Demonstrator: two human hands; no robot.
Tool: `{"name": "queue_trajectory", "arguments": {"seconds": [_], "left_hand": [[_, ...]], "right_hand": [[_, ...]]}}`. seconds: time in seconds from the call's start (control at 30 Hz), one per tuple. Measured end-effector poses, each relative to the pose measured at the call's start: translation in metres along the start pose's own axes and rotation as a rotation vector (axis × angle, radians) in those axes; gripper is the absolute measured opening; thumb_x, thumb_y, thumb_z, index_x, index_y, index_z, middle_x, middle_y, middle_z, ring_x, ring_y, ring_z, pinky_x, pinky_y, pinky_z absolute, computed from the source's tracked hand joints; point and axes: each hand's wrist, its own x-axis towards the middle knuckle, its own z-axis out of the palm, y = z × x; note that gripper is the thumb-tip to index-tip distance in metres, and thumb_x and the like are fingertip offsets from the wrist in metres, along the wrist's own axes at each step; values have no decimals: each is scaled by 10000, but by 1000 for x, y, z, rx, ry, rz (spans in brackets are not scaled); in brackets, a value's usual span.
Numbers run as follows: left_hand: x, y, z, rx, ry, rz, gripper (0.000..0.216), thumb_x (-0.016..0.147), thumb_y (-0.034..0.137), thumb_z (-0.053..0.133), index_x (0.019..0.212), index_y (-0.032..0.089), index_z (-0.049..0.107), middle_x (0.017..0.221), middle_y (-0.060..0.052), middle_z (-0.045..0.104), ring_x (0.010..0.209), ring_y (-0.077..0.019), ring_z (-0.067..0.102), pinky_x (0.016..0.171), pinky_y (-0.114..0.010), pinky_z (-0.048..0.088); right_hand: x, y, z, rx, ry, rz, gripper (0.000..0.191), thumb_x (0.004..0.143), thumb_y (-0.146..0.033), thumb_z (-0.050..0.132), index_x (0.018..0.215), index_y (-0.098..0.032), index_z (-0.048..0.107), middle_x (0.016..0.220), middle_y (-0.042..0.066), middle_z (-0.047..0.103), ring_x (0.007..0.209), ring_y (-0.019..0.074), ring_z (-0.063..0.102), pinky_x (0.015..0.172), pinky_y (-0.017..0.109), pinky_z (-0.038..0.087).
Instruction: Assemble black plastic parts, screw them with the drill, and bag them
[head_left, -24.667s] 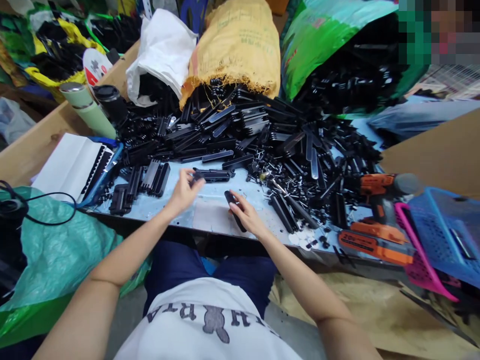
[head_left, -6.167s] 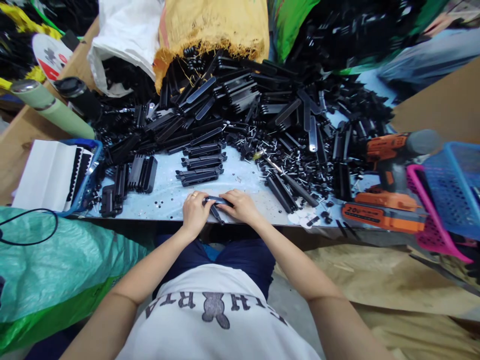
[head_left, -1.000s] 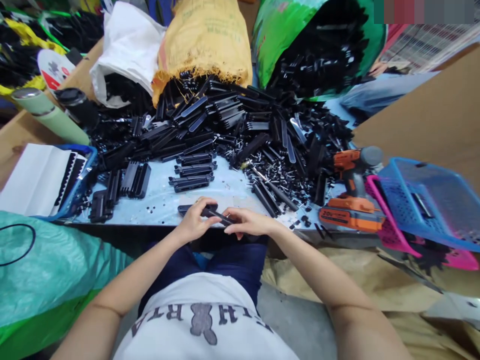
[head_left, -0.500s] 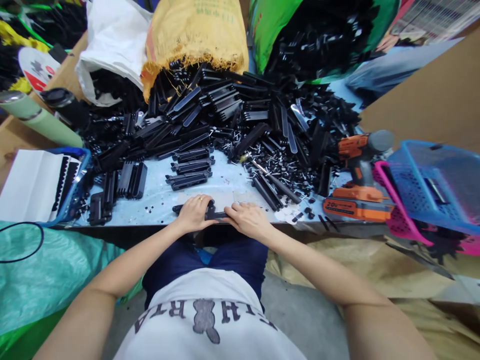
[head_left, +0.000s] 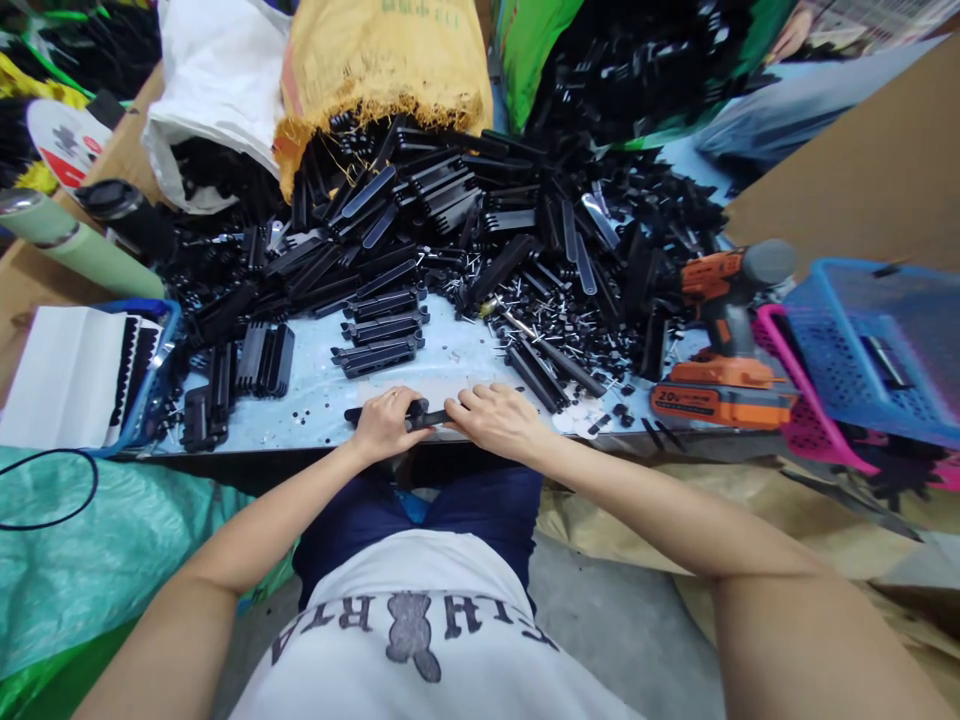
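L hand point(head_left: 388, 426) & R hand point(head_left: 495, 420) curling round blk part point(head_left: 430, 419), holding it just nearside of blk assy row point(head_left: 381, 354); orange drill point(head_left: 721, 392) standing well R of row, yellow sack point(head_left: 390, 65) lying beyond row

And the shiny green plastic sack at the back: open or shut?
Open: the shiny green plastic sack gapes wide, and black plastic parts show inside its mouth.
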Motion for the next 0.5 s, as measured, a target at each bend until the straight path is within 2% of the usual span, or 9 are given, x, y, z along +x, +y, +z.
{"name": "queue_trajectory", "arguments": {"seconds": [0.13, 0.27, 0.33, 0.4, 0.5], "left_hand": [[-1, 2, 3, 30, -42, -38, 420, 788, 510, 607, 1023, 173, 518, 950, -75, 639, 918, -233, 614, 770, -339, 482], [14, 8, 4, 94, -195, -31, 486, 790, 503, 611, 1103, 148, 503, 1046, -113, 623, 995, -255, 583, 840, -368, 464], [41, 11, 6, 126, -205, 1, 509, 830, 459, 577, 1210, 143, 453, 1155, -130, 583, 1097, -263, 528, 905, -385, 430], [82, 12, 12, 181, -166, -19, 413, 902, 322, 479, 1278, 166, 411, 1216, -116, 554, 1154, -251, 483, 923, -386, 409], [147, 7, 26, 295, -197, -64, 337, 893, 78, 351, 1174, 161, 518, 1141, -104, 585, 1068, -232, 520, 842, -360, 430]], "right_hand": [[-2, 0, 19, -20, 44, 66, 333, 977, -383, 325, 996, -170, 580, 862, 93, 612, 770, 197, 546, 665, 313, 263], [-5, 10, 54, 41, 144, 118, 395, 964, -459, 334, 978, -174, 606, 870, 79, 620, 772, 184, 543, 670, 304, 284], [-6, 18, 71, 105, 198, 92, 390, 950, -474, 368, 972, -176, 616, 915, 77, 623, 808, 183, 543, 691, 298, 307], [-9, 22, 83, 165, 234, 66, 376, 938, -475, 400, 982, -175, 621, 951, 79, 622, 853, 186, 538, 717, 296, 327], [-13, 21, 89, 201, 236, 78, 378, 930, -479, 414, 993, -172, 626, 930, 75, 625, 861, 190, 531, 731, 301, 344]]}}
